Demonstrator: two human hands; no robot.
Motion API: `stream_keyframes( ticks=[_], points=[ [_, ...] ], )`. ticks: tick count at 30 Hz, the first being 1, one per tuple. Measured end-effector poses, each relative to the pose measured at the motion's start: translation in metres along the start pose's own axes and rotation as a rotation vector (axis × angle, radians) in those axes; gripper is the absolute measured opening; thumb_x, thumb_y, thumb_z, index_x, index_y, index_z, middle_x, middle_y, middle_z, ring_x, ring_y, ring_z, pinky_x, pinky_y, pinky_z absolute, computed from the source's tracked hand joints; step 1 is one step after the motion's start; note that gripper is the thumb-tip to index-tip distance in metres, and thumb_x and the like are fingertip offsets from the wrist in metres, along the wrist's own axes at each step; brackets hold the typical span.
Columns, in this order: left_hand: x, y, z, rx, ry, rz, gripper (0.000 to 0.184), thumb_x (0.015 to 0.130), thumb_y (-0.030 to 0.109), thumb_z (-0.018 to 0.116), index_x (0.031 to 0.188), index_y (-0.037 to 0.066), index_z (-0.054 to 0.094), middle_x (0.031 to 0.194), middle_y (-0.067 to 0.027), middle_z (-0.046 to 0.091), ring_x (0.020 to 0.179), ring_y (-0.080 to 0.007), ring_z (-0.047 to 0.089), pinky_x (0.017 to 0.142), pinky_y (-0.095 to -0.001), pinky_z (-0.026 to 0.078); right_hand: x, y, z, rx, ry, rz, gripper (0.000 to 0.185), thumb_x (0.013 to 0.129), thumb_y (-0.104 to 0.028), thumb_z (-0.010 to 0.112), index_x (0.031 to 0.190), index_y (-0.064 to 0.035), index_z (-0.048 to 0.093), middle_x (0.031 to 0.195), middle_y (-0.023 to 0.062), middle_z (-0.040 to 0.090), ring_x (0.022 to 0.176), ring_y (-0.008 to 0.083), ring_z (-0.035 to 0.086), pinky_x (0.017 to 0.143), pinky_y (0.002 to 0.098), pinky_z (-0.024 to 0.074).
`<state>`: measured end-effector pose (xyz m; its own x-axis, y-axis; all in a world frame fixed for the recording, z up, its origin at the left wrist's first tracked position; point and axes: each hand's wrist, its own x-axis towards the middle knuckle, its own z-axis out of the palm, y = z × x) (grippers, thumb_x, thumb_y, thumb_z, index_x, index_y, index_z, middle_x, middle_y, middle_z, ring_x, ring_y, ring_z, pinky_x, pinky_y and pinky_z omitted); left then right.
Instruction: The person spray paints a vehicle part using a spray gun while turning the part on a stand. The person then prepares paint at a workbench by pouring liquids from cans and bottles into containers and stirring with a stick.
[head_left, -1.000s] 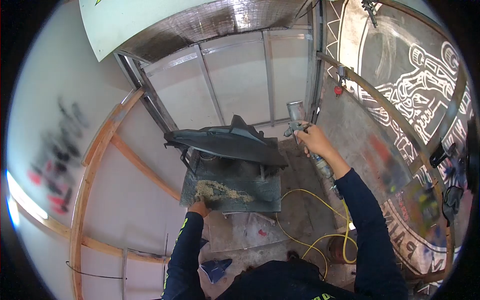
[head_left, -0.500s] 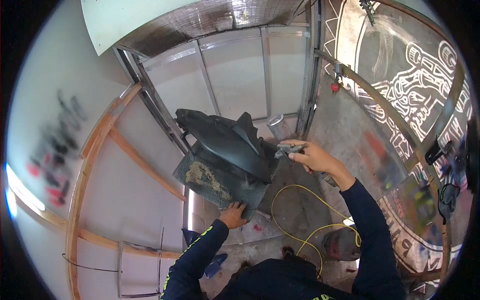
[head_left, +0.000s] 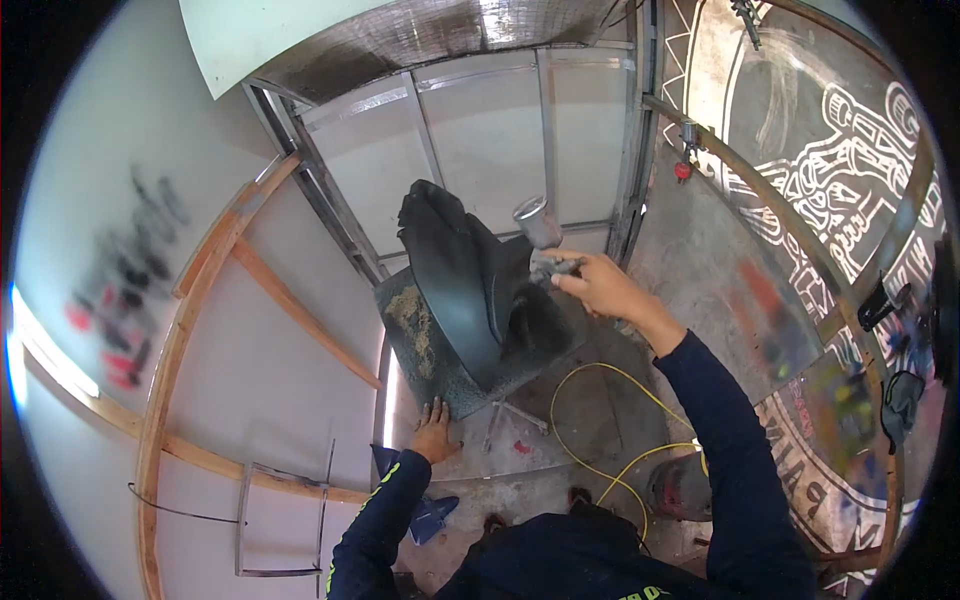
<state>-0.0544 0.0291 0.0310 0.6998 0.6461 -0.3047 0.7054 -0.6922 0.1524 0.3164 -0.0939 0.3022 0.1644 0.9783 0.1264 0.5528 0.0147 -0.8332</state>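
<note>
My right hand (head_left: 600,290) is closed around a spray gun (head_left: 540,232) with a silver cup on top, held up to the right of a dark panel. That curved, matte black panel (head_left: 455,290) stands tilted on a dark green-grey board (head_left: 535,370). A patch of tan residue marks the board's left part. At the board's near left edge lies my left hand (head_left: 435,435), its fingers spread and touching the edge. The gun's handle is mostly hidden by my right hand.
A yellow hose (head_left: 565,440) loops over the floor to the right. Wooden framing (head_left: 180,330) runs along the left wall. Another spray gun (head_left: 688,135) hangs from the rail at right. A dark container (head_left: 680,487) stands by my right sleeve. Metal framing lines the back wall.
The board and the panel on it have turned clockwise, with my left hand shifting left along the board's edge. My right hand has raised the spray gun slightly and moved it left.
</note>
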Motion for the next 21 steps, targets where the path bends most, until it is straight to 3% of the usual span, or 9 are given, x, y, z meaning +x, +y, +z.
stream_keyframes(
  ticks=[2, 4, 6, 9, 12, 14, 17, 19, 21],
  points=[
    [-0.002, -0.01, -0.001, 0.024, 0.015, -0.014, 0.106, 0.078, 0.049, 0.073, 0.153, -0.003, 0.019, 0.161, -0.0244, 0.015, 0.148, -0.044, 0.018, 0.118, -0.0508, 0.025, 0.008, 0.0, -0.004, 0.023, 0.089, 0.094, 0.042, 0.093, -0.023, 0.06, 0.135, -0.015, 0.057, 0.066, 0.0026, 0.054, 0.046, 0.0105, 0.046, 0.048, 0.0292, 0.0412],
    [-0.001, -0.024, 0.002, 0.045, 0.028, -0.026, 0.109, 0.077, 0.05, 0.073, 0.152, -0.007, 0.018, 0.16, -0.0277, 0.016, 0.147, -0.0446, 0.02, 0.118, -0.0485, 0.026, 0.011, 0.003, -0.007, -0.049, 0.113, 0.137, 0.044, 0.093, -0.022, 0.059, 0.136, -0.0126, 0.056, 0.069, 0.0064, 0.06, 0.053, 0.0149, 0.053, 0.055, 0.0326, 0.0463],
    [0.003, -0.037, 0.006, 0.021, 0.061, -0.034, 0.11, 0.076, 0.05, 0.074, 0.152, -0.008, 0.019, 0.159, -0.0284, 0.018, 0.146, -0.0447, 0.021, 0.119, -0.0454, 0.025, 0.015, 0.023, -0.004, -0.144, 0.37, -0.043, 0.044, 0.093, -0.022, 0.057, 0.136, -0.0104, 0.055, 0.071, 0.0152, 0.064, 0.061, 0.0247, 0.06, 0.064, 0.0379, 0.0498],
    [0.011, -0.051, 0.008, -0.031, 0.06, -0.074, 0.109, 0.076, 0.054, 0.072, 0.153, -0.005, 0.021, 0.16, -0.0251, 0.019, 0.147, -0.0455, 0.019, 0.121, -0.0455, 0.02, 0.01, 0.035, 0.006, -0.223, 0.431, 0.025, 0.044, 0.094, -0.022, 0.056, 0.136, -0.0092, 0.054, 0.076, 0.0237, 0.064, 0.07, 0.0332, 0.063, 0.072, 0.0409, 0.0502],
    [0.013, -0.054, 0.001, -0.009, 0.046, -0.099, 0.11, 0.076, 0.056, 0.071, 0.152, -0.006, 0.022, 0.159, -0.0257, 0.021, 0.147, -0.0443, 0.019, 0.121, -0.0441, 0.02, -0.011, 0.017, 0.019, -0.222, 0.358, 0.006, 0.044, 0.093, -0.023, 0.058, 0.135, -0.0098, 0.055, 0.076, 0.0261, 0.062, 0.065, 0.0334, 0.061, 0.069, 0.0393, 0.0498],
    [0.013, -0.06, -0.003, 0.018, 0.03, -0.101, 0.11, 0.076, 0.056, 0.071, 0.152, -0.005, 0.021, 0.16, -0.0248, 0.02, 0.147, -0.0431, 0.02, 0.12, -0.045, 0.021, -0.027, -0.002, 0.029, -0.115, 0.278, 0.091, 0.043, 0.093, -0.024, 0.06, 0.134, -0.0102, 0.056, 0.074, 0.0253, 0.06, 0.06, 0.0282, 0.057, 0.066, 0.0366, 0.0487],
    [0.013, -0.061, -0.011, 0.039, 0.004, -0.127, 0.11, 0.076, 0.055, 0.072, 0.154, -0.002, 0.02, 0.161, -0.0227, 0.017, 0.148, -0.0408, 0.02, 0.119, -0.0473, 0.024, -0.05, -0.022, 0.045, -0.063, 0.147, -0.013, 0.043, 0.094, -0.024, 0.06, 0.135, -0.011, 0.057, 0.07, 0.0174, 0.061, 0.055, 0.0197, 0.052, 0.061, 0.0335, 0.0465],
    [0.012, -0.062, -0.011, 0.036, -0.013, -0.15, 0.11, 0.077, 0.054, 0.072, 0.154, -0.001, 0.019, 0.162, -0.0215, 0.016, 0.148, -0.0398, 0.02, 0.118, -0.0488, 0.026, -0.059, -0.027, 0.054, 0.16, -0.039, 0.006, 0.044, 0.094, -0.023, 0.06, 0.137, -0.0121, 0.056, 0.069, 0.0077, 0.061, 0.055, 0.0137, 0.047, 0.058, 0.0319, 0.045],
    [0.015, -0.064, -0.01, 0.058, -0.006, -0.182, 0.11, 0.076, 0.052, 0.074, 0.155, 0.001, 0.016, 0.163, -0.0198, 0.013, 0.149, -0.039, 0.019, 0.116, -0.0514, 0.029, -0.056, -0.021, 0.056, 0.162, -0.032, 0.002, 0.044, 0.094, -0.022, 0.059, 0.137, -0.0126, 0.055, 0.069, 0.0047, 0.061, 0.054, 0.012, 0.047, 0.057, 0.0315, 0.0448]
  ],
)
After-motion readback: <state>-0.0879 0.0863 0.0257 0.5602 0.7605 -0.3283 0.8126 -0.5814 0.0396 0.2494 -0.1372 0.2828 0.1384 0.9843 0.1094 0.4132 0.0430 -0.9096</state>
